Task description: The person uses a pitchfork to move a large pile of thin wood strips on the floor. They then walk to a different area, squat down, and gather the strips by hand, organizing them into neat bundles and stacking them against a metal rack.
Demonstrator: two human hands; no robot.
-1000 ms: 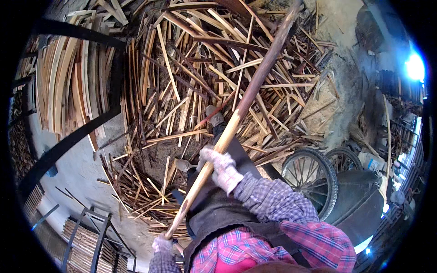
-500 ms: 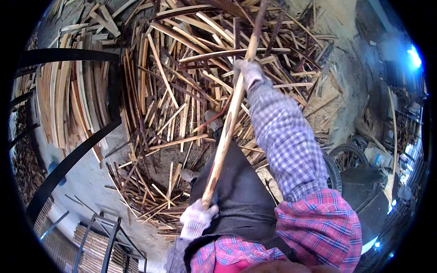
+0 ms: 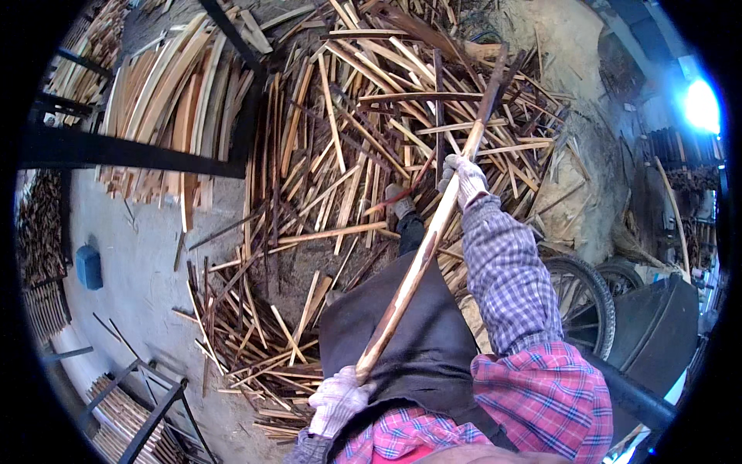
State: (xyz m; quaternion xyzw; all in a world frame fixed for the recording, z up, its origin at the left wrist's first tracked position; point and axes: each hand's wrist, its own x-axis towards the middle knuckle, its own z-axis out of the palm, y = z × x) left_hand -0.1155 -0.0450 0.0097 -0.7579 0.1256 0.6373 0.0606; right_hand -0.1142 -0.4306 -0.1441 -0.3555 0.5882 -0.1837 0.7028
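A long, slightly curved wooden strip (image 3: 411, 280) with patches of dark bark slants across my front, over the dark apron (image 3: 417, 340). Its near end is in my gloved left hand (image 3: 340, 398), closed round it close to my waist. Farther up, my gloved right hand (image 3: 465, 182) wraps round the same strip with the arm stretched forward. Beyond that hand the strip's darker far end reaches over a heap of loose wood offcuts (image 3: 363, 139). Both gloves look pale and knitted.
More offcuts (image 3: 255, 332) lie about my feet. At left, stacked boards (image 3: 170, 100) rest in a black metal rack (image 3: 131, 151), with a blue container (image 3: 89, 267) on the floor below. A wheeled cart (image 3: 649, 325) with a spoked wheel (image 3: 576, 301) stands close at right.
My right hand has come nearer to me, and the strip's far end now shows above the heap. My left hand stays on the near end. The whole view has turned somewhat.
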